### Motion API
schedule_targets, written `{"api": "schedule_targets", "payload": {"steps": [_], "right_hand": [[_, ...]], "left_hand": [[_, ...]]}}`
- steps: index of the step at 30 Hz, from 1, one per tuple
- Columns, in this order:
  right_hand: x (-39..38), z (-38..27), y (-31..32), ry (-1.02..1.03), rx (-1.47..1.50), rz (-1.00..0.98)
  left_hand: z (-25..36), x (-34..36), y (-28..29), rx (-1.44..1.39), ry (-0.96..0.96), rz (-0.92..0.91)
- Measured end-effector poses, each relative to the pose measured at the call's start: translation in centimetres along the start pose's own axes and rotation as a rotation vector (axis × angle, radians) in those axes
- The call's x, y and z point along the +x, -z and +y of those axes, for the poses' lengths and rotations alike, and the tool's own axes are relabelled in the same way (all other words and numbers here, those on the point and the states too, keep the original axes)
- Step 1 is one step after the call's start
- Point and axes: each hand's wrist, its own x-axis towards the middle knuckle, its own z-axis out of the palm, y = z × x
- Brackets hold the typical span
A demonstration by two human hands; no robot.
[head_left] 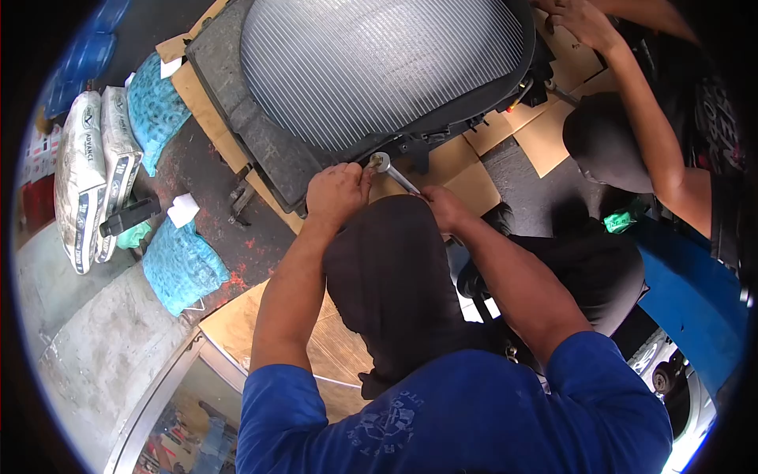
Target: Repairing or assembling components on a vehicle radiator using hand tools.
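Observation:
A large radiator (379,71) with silver fins and a black frame lies on cardboard sheets (466,170). A slim metal socket wrench (399,178) is set on a brass-coloured fitting (381,162) at the radiator's near edge. My left hand (338,193) is closed in a fist with its fingertips pinching the wrench's head. My right hand (442,207) grips the wrench's handle end. A black cloth shape (395,276) hangs between my forearms and hides what lies below it.
Another person's covered head (608,142) and arm are at the right, with a hand (584,24) on the radiator's far corner. Two white sacks (87,182), teal bags (170,107) (181,265) and a black tool (130,215) lie at the left. A blue panel (695,300) stands at the right.

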Motion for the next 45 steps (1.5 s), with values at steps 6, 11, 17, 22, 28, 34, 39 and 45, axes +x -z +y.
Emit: {"api": "schedule_targets", "payload": {"steps": [6,11,17,22,28,34,39,45], "right_hand": [[0.5,1.3,-1.0,0.009,0.118,0.007],[0.5,1.5,-1.5,0.070,0.126,-0.011],[0.7,2.1,-1.5,-0.042,0.359,-0.103],[-1.5,0.3,1.1,-0.199,0.281,-0.222],[-2.8,1.2,1.9,0.085,-0.085,0.062],[-2.9,-0.1,2.3,0.141,-0.304,0.146],[-3.3,-1.5,2.6,0.131,-0.409,0.168],[-3.0,-2.0,3.6,0.144,-0.479,0.121]], "left_hand": [[-0.1,0.0,-0.4,0.018,-0.008,0.011],[-0.4,-0.2,-0.6,0.026,-0.016,0.040],[-0.3,-0.1,-0.9,0.013,-0.030,0.054],[-0.5,-0.7,-0.8,0.004,0.013,0.034],[-0.3,-0.3,-0.9,0.025,0.015,0.021],[-0.4,-0.5,-1.1,0.016,0.026,0.010],[-0.4,-0.6,-1.0,0.011,0.044,-0.003],[-0.2,-0.5,-0.7,0.033,0.068,-0.030]]}}
